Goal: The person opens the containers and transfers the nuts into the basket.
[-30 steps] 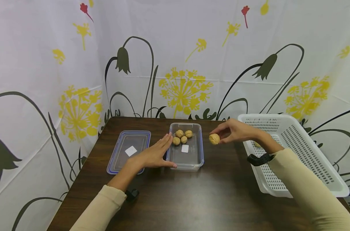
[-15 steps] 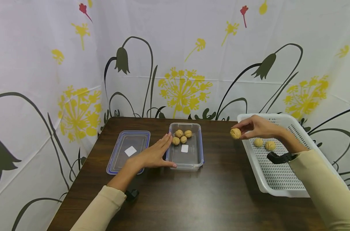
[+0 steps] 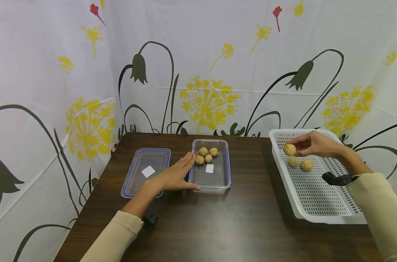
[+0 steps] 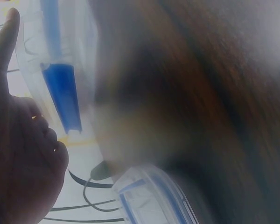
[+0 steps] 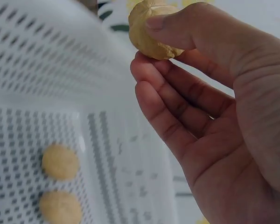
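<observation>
My right hand pinches a walnut between thumb and fingers, above the far left part of a white perforated basket. Below it, two walnuts lie on the basket floor, a smaller one and a larger one; the right wrist view also shows the held walnut at the fingertips. My left hand, fingers straight, rests against the left side of a clear plastic container with blue side clips. Several walnuts sit in its far left part.
The container's lid, blue-rimmed with a white label, lies flat on the dark wooden table at the left. A white label shows in the container. A flowered curtain hangs behind the table's far edge.
My right hand has moved right with the walnut, from beside the container to over the basket. The two basket walnuts are now uncovered. My left hand has stayed in place.
</observation>
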Tool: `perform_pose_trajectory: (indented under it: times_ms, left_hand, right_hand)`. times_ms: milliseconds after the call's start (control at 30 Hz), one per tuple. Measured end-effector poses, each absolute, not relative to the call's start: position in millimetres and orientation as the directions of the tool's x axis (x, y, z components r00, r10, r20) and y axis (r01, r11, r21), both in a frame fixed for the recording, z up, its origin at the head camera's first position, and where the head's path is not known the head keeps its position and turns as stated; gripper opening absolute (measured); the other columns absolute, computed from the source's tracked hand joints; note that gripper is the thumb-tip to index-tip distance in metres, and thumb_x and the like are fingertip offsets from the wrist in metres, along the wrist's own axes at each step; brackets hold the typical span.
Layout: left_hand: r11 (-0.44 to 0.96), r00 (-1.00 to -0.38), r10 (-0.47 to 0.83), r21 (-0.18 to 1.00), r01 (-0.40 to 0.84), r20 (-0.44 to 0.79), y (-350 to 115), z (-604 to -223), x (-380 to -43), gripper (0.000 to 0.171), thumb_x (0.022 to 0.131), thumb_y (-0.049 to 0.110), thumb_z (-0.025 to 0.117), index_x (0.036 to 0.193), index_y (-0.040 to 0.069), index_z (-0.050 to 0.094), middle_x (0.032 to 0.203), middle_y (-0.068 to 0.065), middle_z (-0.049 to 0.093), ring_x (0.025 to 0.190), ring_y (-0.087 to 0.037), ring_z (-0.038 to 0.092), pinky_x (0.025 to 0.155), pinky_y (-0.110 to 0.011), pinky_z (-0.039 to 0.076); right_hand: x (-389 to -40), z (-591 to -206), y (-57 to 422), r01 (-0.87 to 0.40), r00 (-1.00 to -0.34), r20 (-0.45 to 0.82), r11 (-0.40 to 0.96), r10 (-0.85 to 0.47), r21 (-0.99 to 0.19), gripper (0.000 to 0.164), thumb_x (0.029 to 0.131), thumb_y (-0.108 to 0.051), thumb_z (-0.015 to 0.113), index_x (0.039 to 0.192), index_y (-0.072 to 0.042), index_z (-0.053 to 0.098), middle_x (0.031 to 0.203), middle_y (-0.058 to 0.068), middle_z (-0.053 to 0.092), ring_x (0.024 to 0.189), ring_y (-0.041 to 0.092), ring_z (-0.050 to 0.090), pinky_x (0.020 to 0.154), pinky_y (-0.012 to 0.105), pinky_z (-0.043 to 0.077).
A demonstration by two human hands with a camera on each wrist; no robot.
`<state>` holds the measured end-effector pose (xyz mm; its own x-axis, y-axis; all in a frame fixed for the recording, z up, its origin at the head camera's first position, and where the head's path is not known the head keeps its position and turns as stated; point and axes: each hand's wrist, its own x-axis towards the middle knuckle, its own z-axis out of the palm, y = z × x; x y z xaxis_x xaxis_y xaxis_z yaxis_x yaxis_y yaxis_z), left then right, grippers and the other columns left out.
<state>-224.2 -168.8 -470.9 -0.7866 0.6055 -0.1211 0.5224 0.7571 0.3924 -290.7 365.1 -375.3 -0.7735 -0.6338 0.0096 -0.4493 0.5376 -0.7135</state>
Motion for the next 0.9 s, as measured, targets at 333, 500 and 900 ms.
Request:
perform_pose_trajectory:
  times_ms: [333, 500, 900]
  left_hand:
    - [0.763, -0.788, 0.602, 0.385, 0.52, -0.129, -170, -473, -225, 0.126, 0.09, 0.069, 0.072, 0.169, 0.001, 0.002, 0.178, -0.017, -0.007, 0.164, -0.032, -0.003, 0.132, -0.052, 0.012]
    - [0.757, -0.786, 0.606, 0.393, 0.522, -0.123, -171, -471, -224, 0.126, 0.091, 0.069, 0.072, 0.169, 0.001, 0.001, 0.177, -0.018, -0.007, 0.164, -0.033, -0.003, 0.132, -0.053, 0.014]
    - [0.755, -0.785, 0.607, 0.398, 0.522, -0.123, -169, -469, -223, 0.126, 0.091, 0.068, 0.072, 0.169, 0.001, 0.001, 0.177, -0.019, -0.006, 0.164, -0.034, -0.001, 0.131, -0.053, 0.014]
  right_hand:
    - [-293, -407, 395, -0.343, -0.791, -0.15, 0.633, -0.593, -0.694, 0.04, 0.087, 0.002, 0.083, 0.121, 0.018, 0.07, 0.105, 0.021, 0.079, 0.089, 0.005, 0.073, 0.078, 0.019, 0.059]
    - [-294, -422, 398, -0.305, -0.784, -0.221, 0.67, -0.58, -0.676, 0.039, 0.085, 0.001, 0.084, 0.117, 0.018, 0.071, 0.101, 0.019, 0.079, 0.084, 0.006, 0.071, 0.075, 0.021, 0.06]
    - [-296, -439, 391, -0.365, -0.729, -0.302, 0.722, -0.614, -0.587, 0.036, 0.081, -0.007, 0.089, 0.111, 0.009, 0.078, 0.095, 0.008, 0.081, 0.082, 0.008, 0.071, 0.075, 0.022, 0.059]
